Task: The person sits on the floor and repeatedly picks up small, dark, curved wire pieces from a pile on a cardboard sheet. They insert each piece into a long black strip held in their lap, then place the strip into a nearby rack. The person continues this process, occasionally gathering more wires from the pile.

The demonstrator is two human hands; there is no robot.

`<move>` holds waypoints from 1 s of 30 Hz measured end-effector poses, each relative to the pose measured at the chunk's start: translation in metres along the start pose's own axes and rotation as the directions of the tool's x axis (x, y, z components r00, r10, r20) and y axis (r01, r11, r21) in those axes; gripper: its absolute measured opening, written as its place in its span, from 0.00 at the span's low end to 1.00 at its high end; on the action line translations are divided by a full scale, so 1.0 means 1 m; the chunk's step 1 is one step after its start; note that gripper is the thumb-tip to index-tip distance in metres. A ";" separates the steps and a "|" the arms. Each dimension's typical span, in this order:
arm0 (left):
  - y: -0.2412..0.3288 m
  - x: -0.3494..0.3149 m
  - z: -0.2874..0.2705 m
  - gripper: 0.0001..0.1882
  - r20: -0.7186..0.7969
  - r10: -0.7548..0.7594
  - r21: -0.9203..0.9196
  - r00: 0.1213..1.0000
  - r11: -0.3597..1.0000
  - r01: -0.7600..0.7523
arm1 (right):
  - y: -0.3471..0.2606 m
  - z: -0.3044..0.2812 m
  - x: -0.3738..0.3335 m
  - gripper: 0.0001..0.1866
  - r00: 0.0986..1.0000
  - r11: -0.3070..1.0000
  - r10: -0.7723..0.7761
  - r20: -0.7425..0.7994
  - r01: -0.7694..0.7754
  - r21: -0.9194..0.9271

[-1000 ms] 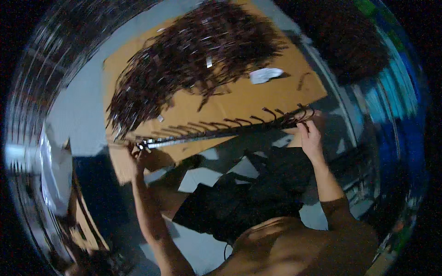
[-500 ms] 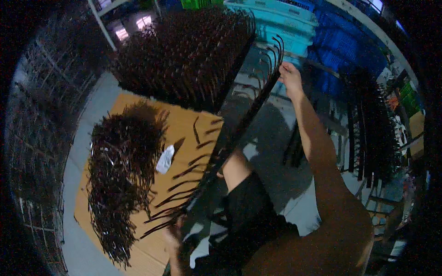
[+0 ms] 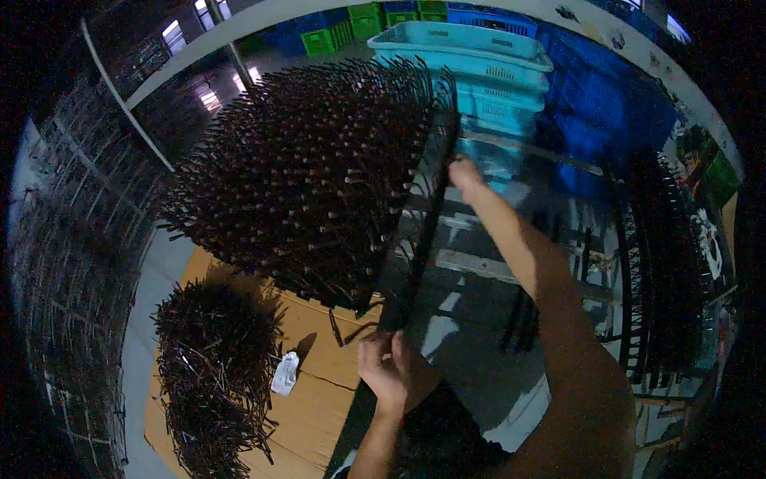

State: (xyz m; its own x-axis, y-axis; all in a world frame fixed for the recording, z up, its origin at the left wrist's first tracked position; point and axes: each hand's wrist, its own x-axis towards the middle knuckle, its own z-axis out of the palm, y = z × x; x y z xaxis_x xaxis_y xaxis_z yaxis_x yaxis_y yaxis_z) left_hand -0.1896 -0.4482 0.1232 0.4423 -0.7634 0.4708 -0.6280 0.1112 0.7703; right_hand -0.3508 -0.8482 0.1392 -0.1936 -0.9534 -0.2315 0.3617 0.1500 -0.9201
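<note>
- Black and slim, the bar (image 3: 433,223) slanted between our hands, just right of the dark stack (image 3: 295,184), with the teal crates (image 3: 463,52) beyond its far end.
- Our right fingers (image 3: 457,166) were closed on the bar toward its far end, with no gap that we could see.
- Our left fingers (image 3: 372,356) were curled in, thumb raised, at the near end; the dimness hid their tips, so we could not tell how firmly they had hold of it, if at all.
- With support so far apart, we judged it best to move both ends together, since a lag on one side could twist the length.
- Curved prongs showed along the bar's stack side, so a little clearance there seemed wise: they looked apt to snag on the stack's own ends.
- Our right arm was well stretched; a lean from the waist would probably have steadied that end better than more reach.
- Near our left wrist lay the cardboard (image 3: 319,415), bearing the loose heap (image 3: 211,383) and a white packet (image 3: 285,374); a high elbow would have spared both.
</note>
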 end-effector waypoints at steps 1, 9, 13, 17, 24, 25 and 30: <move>0.001 0.000 0.008 0.11 -0.080 -0.137 -0.173 0.987 0.977 0.122 | 0.004 0.004 -0.008 0.18 0.999 1.000 0.004 0.040 -0.003 -0.010; -0.009 0.038 0.048 0.18 0.036 -0.686 -0.776 0.727 0.440 0.453 | 0.012 0.016 -0.061 0.29 0.944 0.932 0.086 0.318 0.037 -0.361; -0.034 0.016 0.016 0.11 0.380 -0.495 -0.640 0.781 0.469 0.608 | 0.006 -0.039 -0.036 0.28 0.883 0.197 -0.097 0.458 0.468 -0.861; -0.072 -0.064 -0.063 0.07 0.514 -0.468 -0.555 0.719 0.458 0.694 | -0.059 -0.179 -0.031 0.16 0.802 -0.598 -0.468 0.371 0.021 -0.801; -0.044 -0.149 -0.199 0.15 0.583 -0.791 -0.621 0.188 -0.284 0.730 | -0.079 -0.327 -0.064 0.29 0.652 -0.426 -0.753 -0.090 -0.587 -0.689; -0.048 -0.156 -0.205 0.15 0.562 -0.802 -0.605 0.204 -0.229 0.763 | -0.077 -0.325 -0.066 0.31 0.644 -0.417 -0.762 -0.070 -0.571 -0.707; -0.053 -0.167 -0.195 0.12 0.492 -0.804 -0.498 0.333 0.053 0.865 | -0.115 -0.385 -0.050 0.42 0.666 -0.449 -0.746 0.003 -0.500 -0.741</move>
State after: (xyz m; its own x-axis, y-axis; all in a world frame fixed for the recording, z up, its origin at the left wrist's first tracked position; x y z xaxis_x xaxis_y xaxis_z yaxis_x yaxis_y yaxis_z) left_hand -0.1054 -0.2029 0.0880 0.3374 -0.6566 -0.6746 0.6684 -0.3375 0.6628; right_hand -0.7335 -0.7170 0.1345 -0.3962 -0.7479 0.5326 -0.7413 0.6028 0.2951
